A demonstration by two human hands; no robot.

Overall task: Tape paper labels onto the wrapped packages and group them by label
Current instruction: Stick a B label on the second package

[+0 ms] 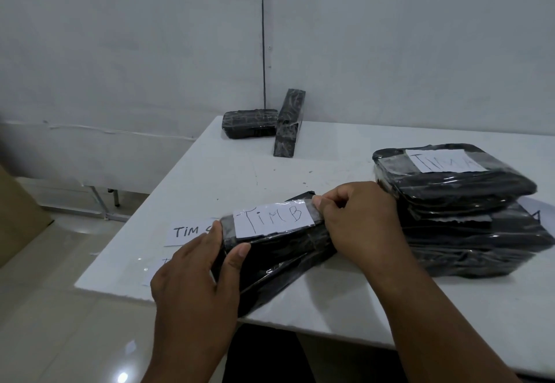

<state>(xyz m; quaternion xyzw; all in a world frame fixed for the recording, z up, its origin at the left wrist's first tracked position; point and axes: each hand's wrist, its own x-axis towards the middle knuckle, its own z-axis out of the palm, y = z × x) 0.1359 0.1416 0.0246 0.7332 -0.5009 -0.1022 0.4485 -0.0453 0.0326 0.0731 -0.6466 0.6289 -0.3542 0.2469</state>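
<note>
On a white tabletop (330,154), the left hand (195,277) grips a black wrapped package (279,259) labelled "TIM B" (271,217); the right hand (357,220) pinches its tape. Two loose labels (187,232) lie partly hidden. A stack (468,217), count unclear, sits right; two unlabelled packages (249,123) lie far.
</note>
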